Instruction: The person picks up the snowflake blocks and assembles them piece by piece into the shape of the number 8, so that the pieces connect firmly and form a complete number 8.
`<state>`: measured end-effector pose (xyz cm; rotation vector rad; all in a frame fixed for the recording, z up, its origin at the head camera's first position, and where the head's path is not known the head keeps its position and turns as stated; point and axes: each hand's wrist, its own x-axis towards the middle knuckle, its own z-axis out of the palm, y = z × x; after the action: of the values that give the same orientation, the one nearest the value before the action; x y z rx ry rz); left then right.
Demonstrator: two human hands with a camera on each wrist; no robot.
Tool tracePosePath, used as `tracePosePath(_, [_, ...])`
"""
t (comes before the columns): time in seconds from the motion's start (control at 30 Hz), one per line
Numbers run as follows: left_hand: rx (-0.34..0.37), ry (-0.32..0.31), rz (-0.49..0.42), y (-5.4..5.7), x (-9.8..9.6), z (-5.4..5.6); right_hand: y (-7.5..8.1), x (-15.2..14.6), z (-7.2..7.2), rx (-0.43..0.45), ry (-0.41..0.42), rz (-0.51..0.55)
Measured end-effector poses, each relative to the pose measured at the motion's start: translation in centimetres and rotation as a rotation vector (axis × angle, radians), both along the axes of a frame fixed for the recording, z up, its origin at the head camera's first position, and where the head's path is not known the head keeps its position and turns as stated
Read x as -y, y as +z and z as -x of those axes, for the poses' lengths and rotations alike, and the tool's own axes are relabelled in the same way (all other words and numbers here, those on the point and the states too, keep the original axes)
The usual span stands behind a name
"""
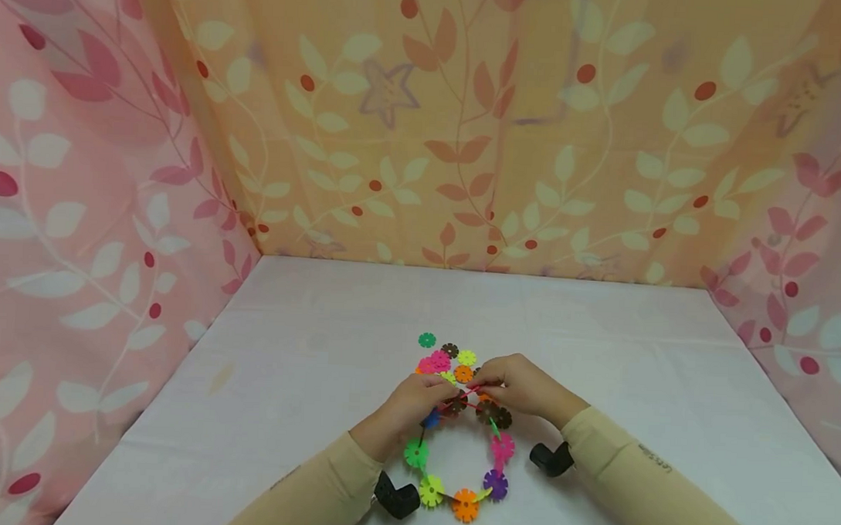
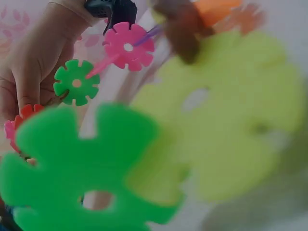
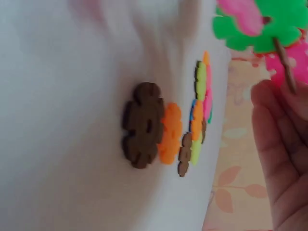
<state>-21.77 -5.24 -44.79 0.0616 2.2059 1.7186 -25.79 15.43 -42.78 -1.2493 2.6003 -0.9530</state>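
Item: ring of snowflake discs [image 1: 455, 457], multicoloured plastic, slotted edge to edge into a loop, lying on the white table [image 1: 305, 367] directly in front of me. Its near arc carries a green disc [image 1: 416, 453], a yellow-green one [image 1: 431, 491], an orange one [image 1: 464, 505], a purple one [image 1: 495, 484] and a pink one [image 1: 502, 448]. My left hand [image 1: 416, 397] and my right hand [image 1: 517, 383] meet at the far arc of the ring, fingers of both curled and pinching the discs there, thumbs and fingertips close together over a red piece; exactly which disc each finger has I cannot tell. Just beyond my knuckles sits a small pile of loose discs [image 1: 448, 358]: green, brown, yellow-green, pink, orange, touching or overlapping one another on the cloth. Left wrist view: large blurred green and yellow-green discs close to the lens. Right wrist view: brown and orange discs [image 3: 149, 126] flat on the table. Surround: leaf-patterned curtains [image 1: 83, 166], pink at the sides, orange behind.
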Motion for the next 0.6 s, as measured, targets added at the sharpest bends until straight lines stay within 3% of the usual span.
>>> tracePosePath(0.2, [-0.006,-0.075,0.083,0.4,-0.3,0.5,-0.1,-0.9,0.8,0.178,-0.068,-0.011])
tracePosePath(0.4, [0.014,-0.091,0.082,0.5,-0.6,0.4,-1.6,-1.2,1.4,0.108,-0.137,-0.277])
tracePosePath(0.6, [0.02,-0.093,0.071,0.6,-0.7,0.2,-2.2,-1.0,1.3,0.169,-0.14,-0.248])
